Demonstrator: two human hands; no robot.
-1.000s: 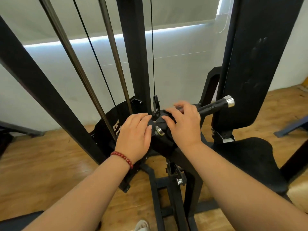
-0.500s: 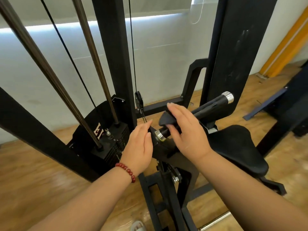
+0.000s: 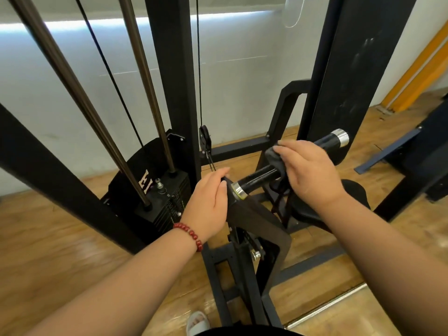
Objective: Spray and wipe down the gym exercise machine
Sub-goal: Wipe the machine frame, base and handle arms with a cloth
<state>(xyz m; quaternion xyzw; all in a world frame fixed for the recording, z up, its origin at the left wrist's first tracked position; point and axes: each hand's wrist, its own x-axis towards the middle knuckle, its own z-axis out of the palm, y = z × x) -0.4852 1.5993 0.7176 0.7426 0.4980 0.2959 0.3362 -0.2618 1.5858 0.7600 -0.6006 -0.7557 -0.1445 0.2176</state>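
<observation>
Now right hand [image 3: 312,175] fingers [image 3: 288,147] clamp cloth [image 3: 275,157] round handle [image 3: 261,178]; left hand [image 3: 208,202] fingers [image 3: 218,172] clasp lever [image 3: 254,219].

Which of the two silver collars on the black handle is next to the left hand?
The lower collar, where the handle joins the machine arm, beside the left hand. The other collar caps the free end, beyond the right hand.

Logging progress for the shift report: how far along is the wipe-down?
Done: cannot tell; no surface reads clearly as wiped. In hand: right hand wraps a dark cloth around the handle; left hand grips the lever arm. Left, likely: handle's outer end, seat, frame.
</observation>
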